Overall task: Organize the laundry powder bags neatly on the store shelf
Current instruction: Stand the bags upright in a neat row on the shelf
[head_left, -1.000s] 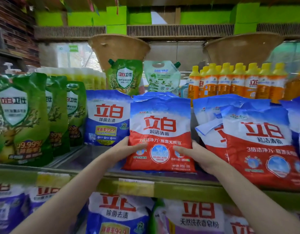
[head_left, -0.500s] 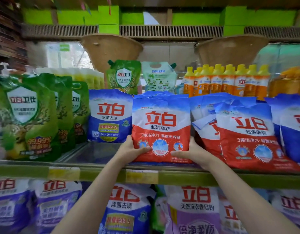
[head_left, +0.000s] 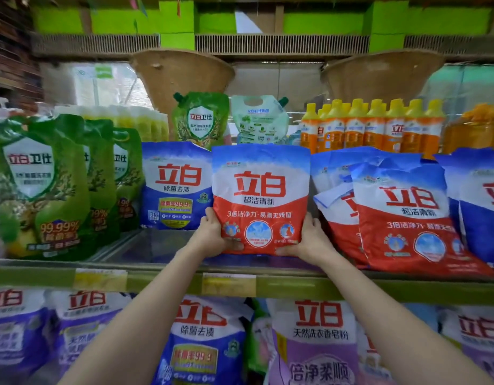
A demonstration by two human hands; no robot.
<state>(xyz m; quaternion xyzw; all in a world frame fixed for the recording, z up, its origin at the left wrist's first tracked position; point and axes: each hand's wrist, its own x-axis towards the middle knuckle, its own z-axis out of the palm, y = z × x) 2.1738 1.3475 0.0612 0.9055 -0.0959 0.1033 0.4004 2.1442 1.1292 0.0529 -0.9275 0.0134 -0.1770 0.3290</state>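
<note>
Red-and-white bag [head_left: 261,198] now more upright, farther back on green-edged shelf [head_left: 162,282], fingers [head_left: 212,218] of both hands grasping its lower corners.

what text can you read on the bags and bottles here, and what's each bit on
"立白 超洁清新" and "3倍洁净力·易漂无残留": red and blue bag held in both hands.
"立白 除菌去渍": blue bag to its left.
"立白卫仕", "99.99%": green bag.
"天然洗衣香皂粉", "倍净柔顺": purple bag on the lower shelf.
Orange bottles, shelf price tags: too blurred.

You have open shelf floor [head_left: 156,245] left of the held bag [head_left: 261,198]; leaning red bags [head_left: 407,218] crowd its right
</note>
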